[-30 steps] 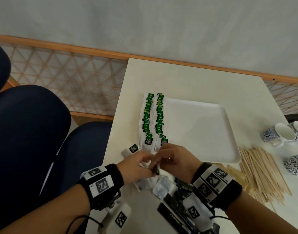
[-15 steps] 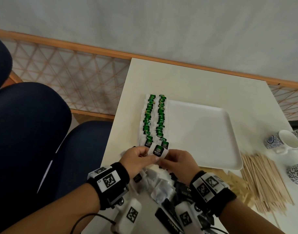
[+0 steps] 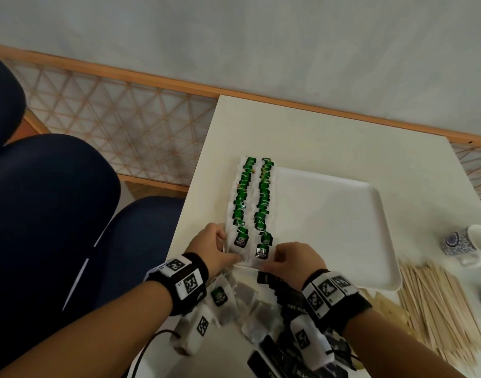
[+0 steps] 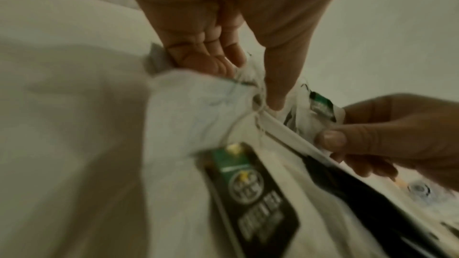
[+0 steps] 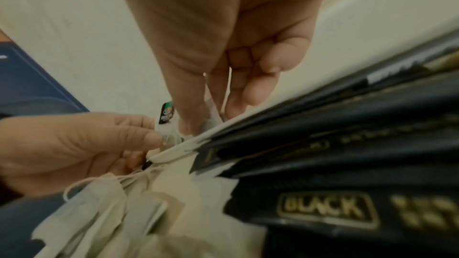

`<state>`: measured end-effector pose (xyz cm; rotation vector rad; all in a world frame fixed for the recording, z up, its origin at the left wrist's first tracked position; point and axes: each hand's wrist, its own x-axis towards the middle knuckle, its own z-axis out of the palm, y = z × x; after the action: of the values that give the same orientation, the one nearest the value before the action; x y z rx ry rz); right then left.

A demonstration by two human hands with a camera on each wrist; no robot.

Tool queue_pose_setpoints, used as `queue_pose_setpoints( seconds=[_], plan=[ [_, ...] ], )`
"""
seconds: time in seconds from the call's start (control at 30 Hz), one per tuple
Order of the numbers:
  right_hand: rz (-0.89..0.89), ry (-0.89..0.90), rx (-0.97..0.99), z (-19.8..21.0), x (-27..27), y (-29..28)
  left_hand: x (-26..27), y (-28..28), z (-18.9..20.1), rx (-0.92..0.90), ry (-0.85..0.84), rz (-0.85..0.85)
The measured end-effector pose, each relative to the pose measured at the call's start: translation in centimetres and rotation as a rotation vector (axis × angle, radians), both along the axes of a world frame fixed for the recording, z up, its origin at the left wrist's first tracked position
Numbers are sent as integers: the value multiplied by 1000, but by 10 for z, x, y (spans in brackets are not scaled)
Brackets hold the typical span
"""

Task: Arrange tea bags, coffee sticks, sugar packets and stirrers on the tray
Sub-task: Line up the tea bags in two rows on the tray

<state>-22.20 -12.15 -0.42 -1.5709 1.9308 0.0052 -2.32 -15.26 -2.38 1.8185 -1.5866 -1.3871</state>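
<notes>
A white tray (image 3: 329, 227) lies on the table with two rows of green-tagged tea bags (image 3: 264, 192) along its left side. My left hand (image 3: 228, 249) pinches the edge of the nearest tea bag (image 3: 240, 242) in the left row. My right hand (image 3: 264, 264) pinches the nearest tea bag (image 3: 262, 252) of the right row at the tray's near rim. In the right wrist view, the thumb and fingers of my right hand (image 5: 206, 119) close on white bag paper at the rim. The left hand's (image 4: 253, 81) fingertips are partly hidden by the bags.
Loose tea bags (image 3: 247, 301) and black coffee sticks (image 3: 288, 296) lie on the table under my wrists. Wooden stirrers (image 3: 438, 309) and tan sugar packets (image 3: 384, 304) are at the right, with patterned cups (image 3: 465, 246) beyond. Dark blue chairs (image 3: 56, 214) stand left of the table edge.
Both hands moved forward from the loose pile to the near end of the rows. The tea bag they carried now lies at the end of the right row.
</notes>
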Motion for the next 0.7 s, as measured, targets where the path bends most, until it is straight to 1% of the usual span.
queue_pose_setpoints(
  seconds=[0.13, 0.27, 0.47, 0.53, 0.7],
  plan=[
    [14, 42, 23, 0, 0, -5, -8, -8, 6, 6, -68, -82],
    [34, 81, 9, 4, 1, -12, -13, -14, 9, 0, -76, -97],
    [-87, 70, -9, 6, 0, -20, -13, -18, 9, -8, -64, -56],
    [-94, 33, 6, 4, -1, -20, -13, -18, 10, -5, -57, -37],
    [-35, -174, -12, -4, 4, -24, -13, -19, 8, 1, -64, -30]
  ],
)
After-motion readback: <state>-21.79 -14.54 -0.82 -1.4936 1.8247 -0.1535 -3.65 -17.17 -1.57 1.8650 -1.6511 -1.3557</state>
